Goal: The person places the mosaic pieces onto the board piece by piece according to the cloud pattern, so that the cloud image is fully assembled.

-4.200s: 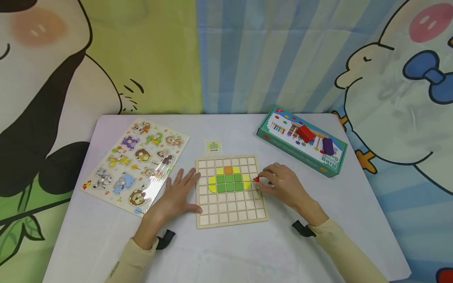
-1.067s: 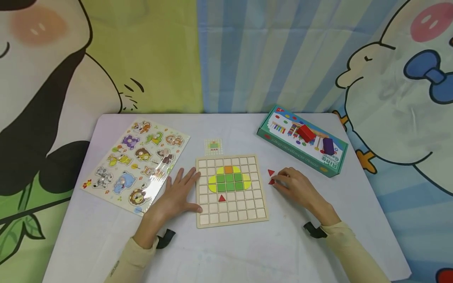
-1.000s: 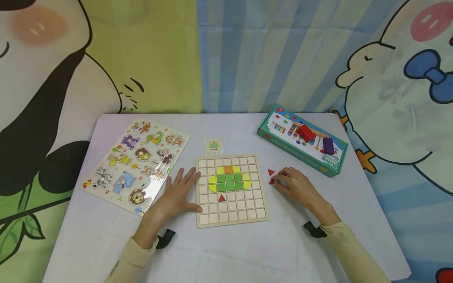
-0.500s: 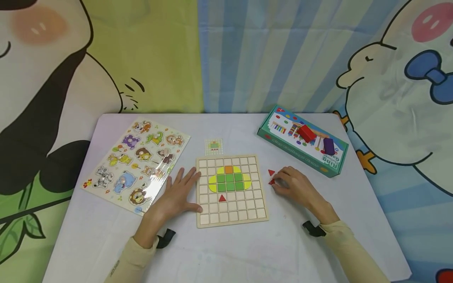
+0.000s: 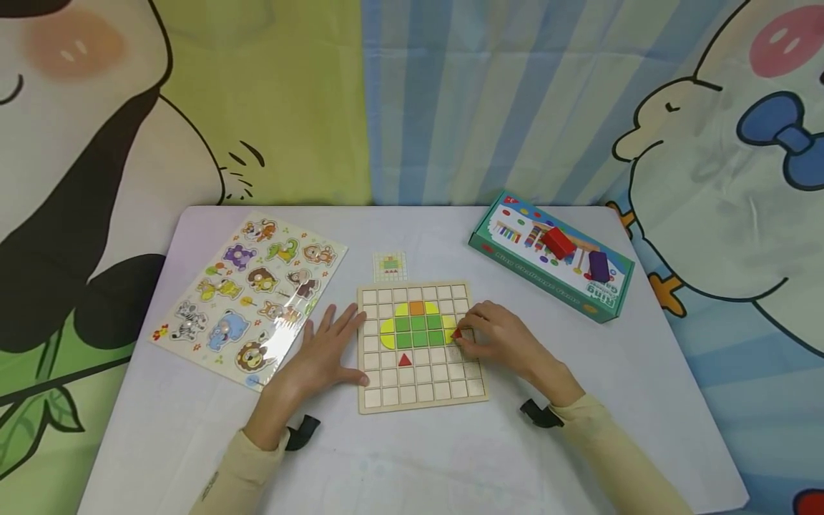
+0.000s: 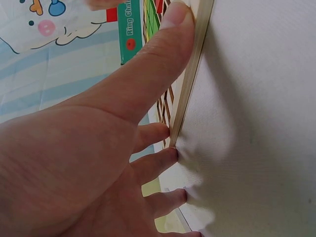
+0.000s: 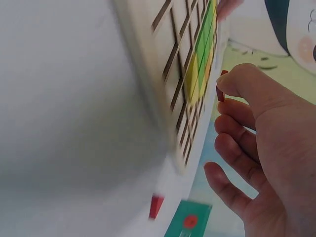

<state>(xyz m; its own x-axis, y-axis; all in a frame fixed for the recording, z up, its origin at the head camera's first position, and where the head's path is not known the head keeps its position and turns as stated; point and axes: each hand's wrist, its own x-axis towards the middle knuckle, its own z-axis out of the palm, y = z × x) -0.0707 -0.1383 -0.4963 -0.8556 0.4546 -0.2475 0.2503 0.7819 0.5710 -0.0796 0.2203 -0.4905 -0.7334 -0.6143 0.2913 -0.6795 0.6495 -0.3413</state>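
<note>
A square wooden grid board (image 5: pixel 425 409) lies on the table, bearing a shape of green squares (image 5: pixel 418 330), yellow curved pieces (image 5: pixel 387 334) and an orange square (image 5: pixel 416 308). Below the green ones sits a red triangle (image 5: pixel 404 360). My left hand (image 5: pixel 325 354) rests at the board's left edge, fingers spread, its thumb (image 6: pixel 165 44) on the rim. Between thumb and forefinger my right hand (image 5: pixel 505 342) pinches another red triangle (image 7: pixel 221 89), above the board's right side. A further red triangle (image 7: pixel 156 206) lies on the table; the right hand hides it in the head view.
A small pattern card (image 5: pixel 390 266) lies behind the board. To the left is an animal puzzle board (image 5: pixel 254 300). At back right stands a green game box (image 5: pixel 547 265), with a red block (image 5: pixel 558 243) and a purple block (image 5: pixel 599 266) on top.
One red triangle came onto the board in the earlier frames. Since then my right hand has picked up another from the table and moved left over the board. The left hand stays put.
</note>
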